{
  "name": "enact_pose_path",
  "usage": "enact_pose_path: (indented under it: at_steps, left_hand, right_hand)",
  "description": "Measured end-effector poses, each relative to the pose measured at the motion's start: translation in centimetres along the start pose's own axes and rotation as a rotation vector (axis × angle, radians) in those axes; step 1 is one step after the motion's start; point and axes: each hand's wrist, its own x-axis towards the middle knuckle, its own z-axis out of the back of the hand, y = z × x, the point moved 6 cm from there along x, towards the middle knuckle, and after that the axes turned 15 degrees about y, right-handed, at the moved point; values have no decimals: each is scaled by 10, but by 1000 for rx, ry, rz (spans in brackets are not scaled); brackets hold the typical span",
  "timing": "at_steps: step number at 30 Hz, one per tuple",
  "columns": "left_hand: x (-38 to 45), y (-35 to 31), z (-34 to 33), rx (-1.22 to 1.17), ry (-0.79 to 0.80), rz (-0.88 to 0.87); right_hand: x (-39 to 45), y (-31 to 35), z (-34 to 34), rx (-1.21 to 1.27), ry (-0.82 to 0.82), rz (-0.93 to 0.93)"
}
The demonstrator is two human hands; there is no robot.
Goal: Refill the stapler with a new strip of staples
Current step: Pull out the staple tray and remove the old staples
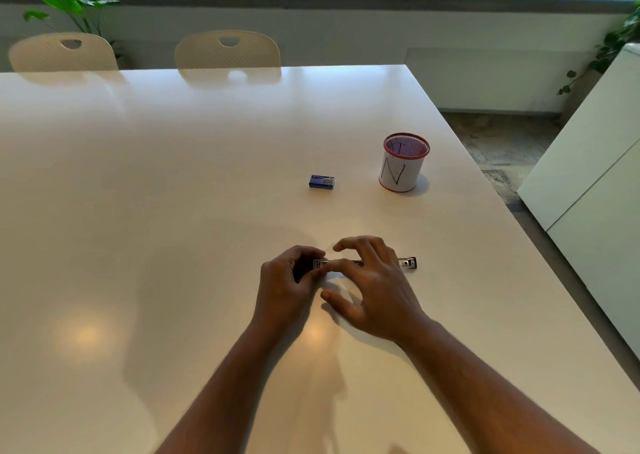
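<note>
Stapler [407,263] flat on table [173,176], under both hands [332,280].

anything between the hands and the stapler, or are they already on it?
Nothing visible in the way. Both hands are already at the stapler: the left hand grips its left end, and the right hand has fingers over the middle. The staple box sits apart, farther back.

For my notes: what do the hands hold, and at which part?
The left hand grips the left end of the opened black-and-metal stapler. The right hand fingers touch its middle.
</note>
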Motion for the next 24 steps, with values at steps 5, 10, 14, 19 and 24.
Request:
enact_pose_path:
  at_steps: [5, 10, 14, 19, 24]
  left_hand:
    - [0, -1, 0, 10, -14, 2]
    - [-1, -2, 0, 8, -17, 4]
    - [0, -3, 0, 21, -22, 6]
    - [-1, -1, 0, 23, -10, 10]
    - [0, 0, 0, 42, -15, 12]
  right_hand:
    - [1, 0, 1, 52, 26, -14]
    - [2, 0, 0, 34, 33, -29]
    - [4, -3, -1, 37, 37, -55]
    - [4, -4, 0, 25, 18, -68]
    - [3, -6, 0, -15, -11, -91]
